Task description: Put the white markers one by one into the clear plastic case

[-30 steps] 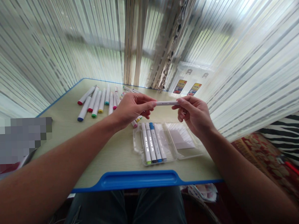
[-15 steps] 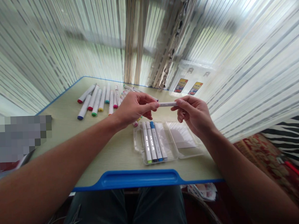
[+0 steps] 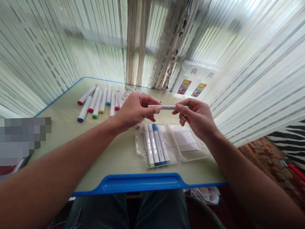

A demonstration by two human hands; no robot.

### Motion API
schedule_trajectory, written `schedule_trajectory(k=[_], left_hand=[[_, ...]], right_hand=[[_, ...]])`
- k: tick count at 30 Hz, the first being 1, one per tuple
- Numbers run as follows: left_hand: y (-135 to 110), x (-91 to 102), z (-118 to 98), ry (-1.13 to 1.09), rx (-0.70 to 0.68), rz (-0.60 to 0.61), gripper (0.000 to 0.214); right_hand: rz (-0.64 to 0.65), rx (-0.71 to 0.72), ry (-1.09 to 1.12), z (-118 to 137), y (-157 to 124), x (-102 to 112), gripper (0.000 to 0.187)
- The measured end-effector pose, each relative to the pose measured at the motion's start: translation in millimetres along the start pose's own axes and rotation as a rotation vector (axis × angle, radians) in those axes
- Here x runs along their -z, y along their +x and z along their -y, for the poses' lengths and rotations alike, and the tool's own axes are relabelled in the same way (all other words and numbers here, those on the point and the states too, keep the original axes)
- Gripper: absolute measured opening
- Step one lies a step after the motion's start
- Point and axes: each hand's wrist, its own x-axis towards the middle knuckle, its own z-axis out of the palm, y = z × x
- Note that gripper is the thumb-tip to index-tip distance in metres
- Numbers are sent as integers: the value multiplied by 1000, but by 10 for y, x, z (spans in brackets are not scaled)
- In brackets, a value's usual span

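Both hands hold one white marker (image 3: 165, 107) level above the table. My left hand (image 3: 134, 110) pinches its left end with thumb and fingers. My right hand (image 3: 196, 117) pinches its right end; the cap colours are hidden by my fingers. Below them lies an open clear plastic case (image 3: 174, 153) with several markers (image 3: 155, 144) side by side in its left half. Its right half, the lid (image 3: 187, 141), holds none.
A row of loose white markers with coloured caps (image 3: 99, 102) lies at the table's far left. The light wooden table (image 3: 118, 152) has a blue edge with a blue handle recess (image 3: 142, 183) at the front. Striped curtains surround the table; a patterned rug (image 3: 272, 170) lies to the right.
The marker has shifted slightly to the left between my hands, and my right hand has followed it. Both grips remain on it.
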Motion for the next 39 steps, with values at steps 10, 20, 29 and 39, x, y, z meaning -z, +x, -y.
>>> schedule_trajectory(k=[10,20,29,39], left_hand=[[-39,-46,-1,8,14,126,17],[-48,-76,57,58,-32,196,23],[-38,-84,-33,120,-7,4,11],[10,-62,15,-27,0,-63,8]], right_hand=[[7,52,-272,5,-52,-16,36],[-45,43,-446,30,-68,-33,48],[-20,74,-326,37,-81,-42,37],[60,12,-34,5,-41,-20,20]])
